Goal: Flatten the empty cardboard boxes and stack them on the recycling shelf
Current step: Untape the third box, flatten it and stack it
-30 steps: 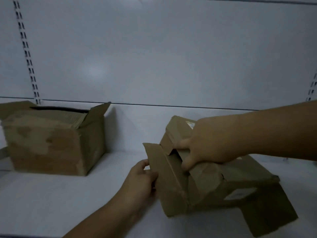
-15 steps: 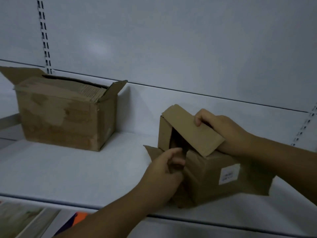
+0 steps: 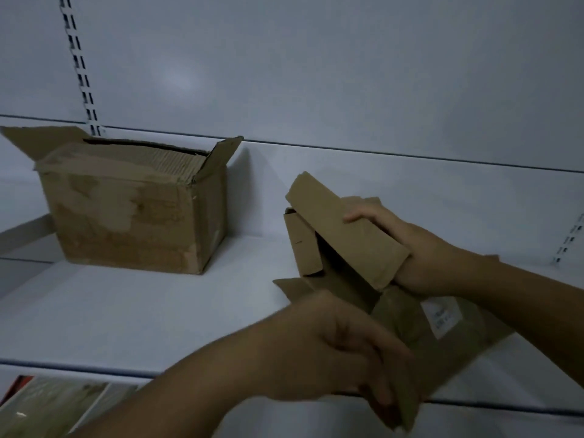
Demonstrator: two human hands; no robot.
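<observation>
A small brown cardboard box point(image 3: 407, 320) with a white label lies on its side at the front right of the white shelf point(image 3: 142, 311), its open end facing left. My right hand point(image 3: 410, 248) grips the raised top flap, fingers curled over its edge. My left hand point(image 3: 354, 355) wraps around the box's near lower corner at the shelf's front edge. A larger worn cardboard box point(image 3: 132, 216) stands upright at the back left, flaps open, with flat cardboard sheets packed inside.
The shelf's white back panel point(image 3: 347, 74) rises behind both boxes, with slotted uprights at the left and right. Bare shelf surface lies between the two boxes. Below the shelf's front edge at lower left, packaged goods point(image 3: 47, 406) show on a lower level.
The small box has been drawn nearer to the shelf's front edge. My left hand moved from the box's open end to its near lower corner. My right hand keeps hold of the top flap.
</observation>
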